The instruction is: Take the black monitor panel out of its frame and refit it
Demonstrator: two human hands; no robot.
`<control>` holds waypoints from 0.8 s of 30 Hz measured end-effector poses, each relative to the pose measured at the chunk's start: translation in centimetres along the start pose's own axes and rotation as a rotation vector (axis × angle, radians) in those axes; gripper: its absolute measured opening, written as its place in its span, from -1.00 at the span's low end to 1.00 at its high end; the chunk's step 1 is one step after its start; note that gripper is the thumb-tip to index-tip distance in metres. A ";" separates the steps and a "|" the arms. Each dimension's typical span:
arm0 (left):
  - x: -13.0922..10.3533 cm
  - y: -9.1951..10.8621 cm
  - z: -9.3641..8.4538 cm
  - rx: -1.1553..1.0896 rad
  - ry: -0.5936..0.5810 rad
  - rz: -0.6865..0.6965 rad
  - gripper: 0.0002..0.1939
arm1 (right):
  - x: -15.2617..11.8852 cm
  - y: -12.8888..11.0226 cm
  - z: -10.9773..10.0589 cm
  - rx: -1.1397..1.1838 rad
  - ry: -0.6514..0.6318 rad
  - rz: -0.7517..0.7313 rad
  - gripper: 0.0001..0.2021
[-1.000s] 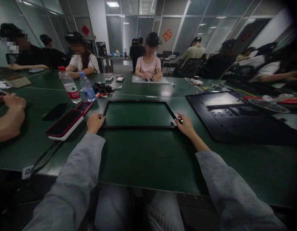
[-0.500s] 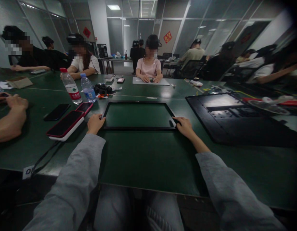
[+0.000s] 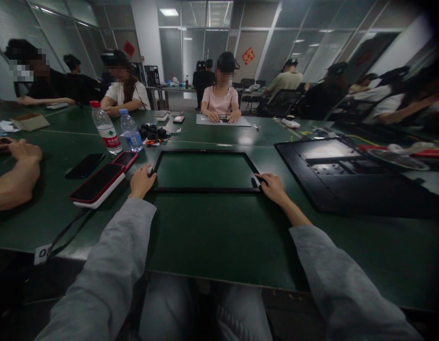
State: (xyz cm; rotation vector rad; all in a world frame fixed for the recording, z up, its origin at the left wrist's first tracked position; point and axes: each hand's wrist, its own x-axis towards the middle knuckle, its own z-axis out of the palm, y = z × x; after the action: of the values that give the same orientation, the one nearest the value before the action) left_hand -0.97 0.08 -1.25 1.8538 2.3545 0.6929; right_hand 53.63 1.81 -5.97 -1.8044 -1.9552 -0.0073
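A thin black rectangular frame (image 3: 205,191), like a screen bezel, lies on or just over the green table in front of me. My left hand (image 3: 142,182) is closed on its left side, near the lower corner. On the opposite side, my right hand (image 3: 272,186) grips the right edge near the lower corner, thumb and fingers pinched together. Green tabletop shows through the frame's open middle. To the right of my right hand lies a large black panel (image 3: 361,189) with a cut-out and metal parts.
Left of my left hand are a red-rimmed phone (image 3: 97,182) on a white block and a dark phone (image 3: 85,166). Two bottles, one red-capped (image 3: 107,130) and one blue-capped (image 3: 131,132), stand behind. A neighbour's forearm (image 3: 16,182) rests at far left. Several people sit around.
My hands and the black frame stay almost where they were. The fingers of my left hand have shifted slightly at the frame's edge.
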 end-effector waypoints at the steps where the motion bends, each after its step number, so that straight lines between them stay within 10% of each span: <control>1: -0.1 0.0 -0.1 0.002 -0.009 0.006 -0.45 | 0.0 0.0 0.0 -0.003 -0.001 -0.002 -0.43; 24: -0.2 0.1 -0.2 0.000 -0.014 0.003 -0.48 | 0.3 0.8 0.7 -0.014 0.011 0.009 -0.46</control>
State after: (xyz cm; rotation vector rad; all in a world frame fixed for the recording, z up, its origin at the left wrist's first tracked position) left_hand -0.85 -0.16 -1.09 1.8562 2.3433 0.6780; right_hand 54.10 2.40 -6.79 -1.8184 -1.9441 -0.0272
